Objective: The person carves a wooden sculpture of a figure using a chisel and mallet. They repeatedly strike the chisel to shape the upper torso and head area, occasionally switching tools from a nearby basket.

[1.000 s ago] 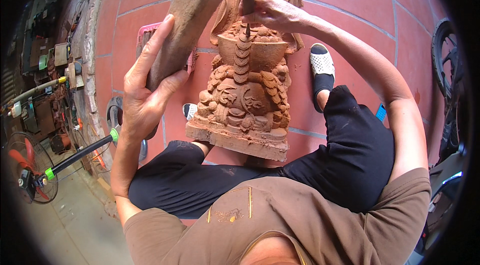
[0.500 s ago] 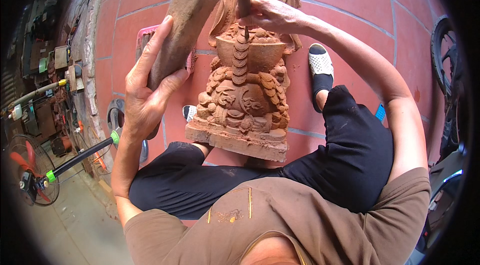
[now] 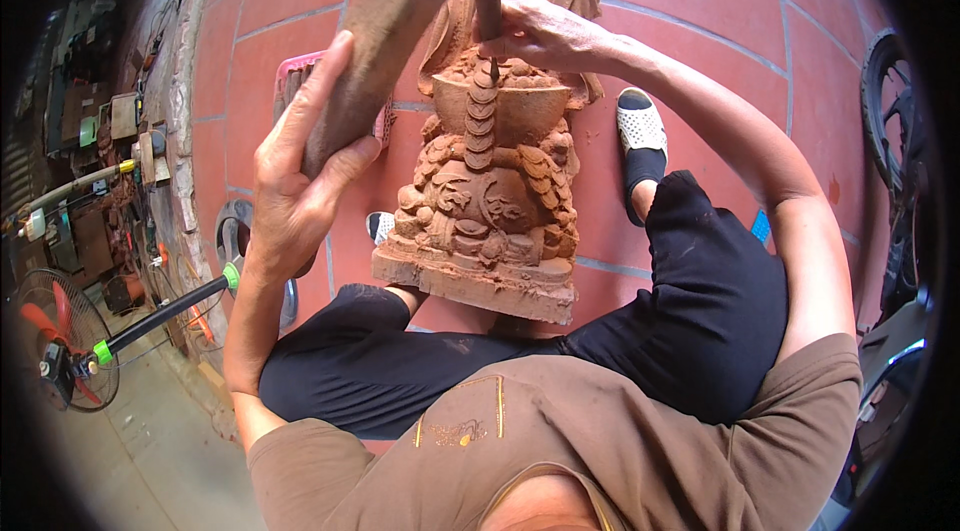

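Observation:
A reddish-brown wood carving (image 3: pixel 500 196) lies between my legs, its flat base toward me. Its surface shows a row of overlapping coin-like discs, a bowl shape and leaf-like relief. My left hand (image 3: pixel 300 171) is wrapped round a thick wooden mallet (image 3: pixel 385 46), which slants up to the right past the top edge. My right hand (image 3: pixel 545 31) grips a carving chisel (image 3: pixel 487 6) near the far end of the carving. The chisel stands nearly upright, with its tip at the top of the disc row. The mallet's far end is out of view.
A pink basket (image 3: pixel 300 63) holding tools sits partly behind my left hand. To the left are a standing fan (image 3: pixel 65 341) and cluttered tools (image 3: pixel 130 161) along a ledge. A wheel (image 3: pixel 890 121) stands at the right. Red tiles (image 3: pixel 700 41) cover the floor.
The mallet and my left hand have shifted slightly to the right. The chisel's handle top sits a little lower in the picture. The carving stays put.

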Demonstrator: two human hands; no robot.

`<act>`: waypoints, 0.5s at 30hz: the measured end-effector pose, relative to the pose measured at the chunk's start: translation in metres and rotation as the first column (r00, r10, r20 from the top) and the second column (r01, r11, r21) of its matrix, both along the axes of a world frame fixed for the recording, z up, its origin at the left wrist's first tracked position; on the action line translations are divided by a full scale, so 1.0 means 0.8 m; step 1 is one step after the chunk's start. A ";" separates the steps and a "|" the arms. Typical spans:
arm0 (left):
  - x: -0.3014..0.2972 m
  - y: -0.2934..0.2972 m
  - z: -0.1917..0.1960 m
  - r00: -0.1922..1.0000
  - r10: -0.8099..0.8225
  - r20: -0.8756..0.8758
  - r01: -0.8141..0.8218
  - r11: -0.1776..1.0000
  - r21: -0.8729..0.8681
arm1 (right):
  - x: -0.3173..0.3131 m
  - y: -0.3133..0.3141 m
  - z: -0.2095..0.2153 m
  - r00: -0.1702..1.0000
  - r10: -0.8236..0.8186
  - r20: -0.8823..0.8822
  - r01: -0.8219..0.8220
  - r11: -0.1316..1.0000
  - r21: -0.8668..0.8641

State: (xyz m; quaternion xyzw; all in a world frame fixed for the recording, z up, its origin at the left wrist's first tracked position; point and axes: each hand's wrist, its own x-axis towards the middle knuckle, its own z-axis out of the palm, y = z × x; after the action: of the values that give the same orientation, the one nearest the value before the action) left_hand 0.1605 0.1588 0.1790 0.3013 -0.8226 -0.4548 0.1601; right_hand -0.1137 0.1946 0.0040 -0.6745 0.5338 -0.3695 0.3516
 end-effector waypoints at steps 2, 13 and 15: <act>0.004 -0.007 -0.007 0.997 -0.077 0.028 0.081 0.983 -0.165 | 0.002 -0.001 0.003 1.000 -0.020 0.001 0.020 1.000 -0.012; 0.017 -0.014 -0.005 0.993 -0.076 0.092 0.084 0.993 -0.083 | -0.029 0.020 -0.023 0.974 -0.053 0.218 0.037 0.996 0.078; 0.022 -0.016 -0.002 0.993 -0.065 0.095 0.072 0.994 -0.078 | -0.038 0.022 -0.022 0.990 -0.062 0.124 0.043 0.988 0.148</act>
State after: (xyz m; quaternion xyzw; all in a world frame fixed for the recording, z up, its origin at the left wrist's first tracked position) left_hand 0.1780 0.1462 0.1774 0.2868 -0.8568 -0.4120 0.1180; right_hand -0.1441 0.2125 -0.0133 -0.6076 0.5531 -0.3815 0.4236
